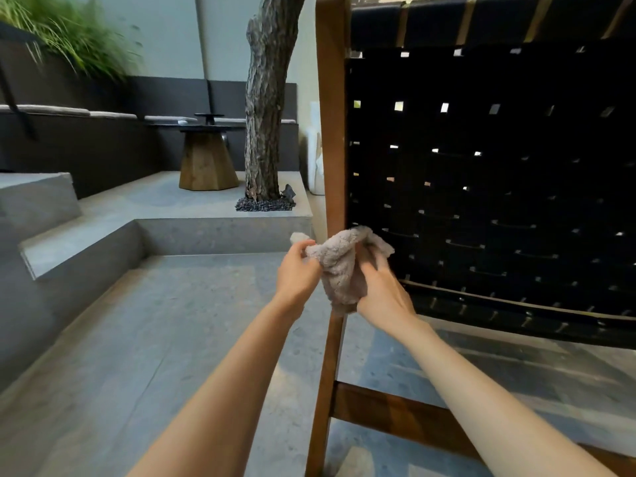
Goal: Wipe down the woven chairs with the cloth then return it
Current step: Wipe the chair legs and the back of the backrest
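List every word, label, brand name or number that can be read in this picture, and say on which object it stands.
None: no text can be read anywhere in this picture.
The cloth, the woven chair and the tree trunk show no label, brand or number.
The small objects on the side table are too far away and blurred to tell.

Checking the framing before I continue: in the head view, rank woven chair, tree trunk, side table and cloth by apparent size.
1. woven chair, by far.
2. tree trunk.
3. side table and cloth look alike; the cloth is far nearer the camera, so unranked.
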`<state>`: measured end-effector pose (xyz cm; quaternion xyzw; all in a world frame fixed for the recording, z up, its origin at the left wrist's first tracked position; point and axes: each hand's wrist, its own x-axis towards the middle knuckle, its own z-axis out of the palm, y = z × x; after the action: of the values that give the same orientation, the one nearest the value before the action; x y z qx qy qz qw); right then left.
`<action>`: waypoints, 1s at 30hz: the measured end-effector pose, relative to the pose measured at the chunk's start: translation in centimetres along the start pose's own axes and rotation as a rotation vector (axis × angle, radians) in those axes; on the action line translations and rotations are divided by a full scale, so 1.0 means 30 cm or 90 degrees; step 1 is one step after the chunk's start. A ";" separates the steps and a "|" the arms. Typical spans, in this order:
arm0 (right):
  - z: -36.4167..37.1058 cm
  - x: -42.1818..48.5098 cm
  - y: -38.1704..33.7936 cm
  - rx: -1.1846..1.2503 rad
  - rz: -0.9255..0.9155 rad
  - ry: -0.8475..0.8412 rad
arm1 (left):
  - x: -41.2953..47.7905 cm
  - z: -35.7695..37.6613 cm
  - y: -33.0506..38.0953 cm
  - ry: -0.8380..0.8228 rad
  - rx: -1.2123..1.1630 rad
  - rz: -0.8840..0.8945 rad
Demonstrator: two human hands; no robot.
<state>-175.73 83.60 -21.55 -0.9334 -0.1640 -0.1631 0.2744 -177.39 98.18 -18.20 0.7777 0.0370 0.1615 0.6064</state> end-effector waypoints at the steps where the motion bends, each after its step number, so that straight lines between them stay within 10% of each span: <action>1: 0.008 0.008 0.012 0.027 0.008 -0.010 | 0.001 0.015 0.000 -0.061 -0.069 -0.026; 7: 0.053 0.037 0.073 0.224 -0.001 0.031 | 0.038 0.061 -0.063 -0.188 -0.157 0.012; 30: 0.023 0.066 -0.021 0.316 -0.083 0.266 | 0.060 0.027 -0.026 -0.097 -0.136 0.193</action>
<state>-174.07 84.93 -21.04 -0.7721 -0.1980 -0.3235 0.5099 -175.35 98.07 -18.74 0.7154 -0.1438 0.1947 0.6555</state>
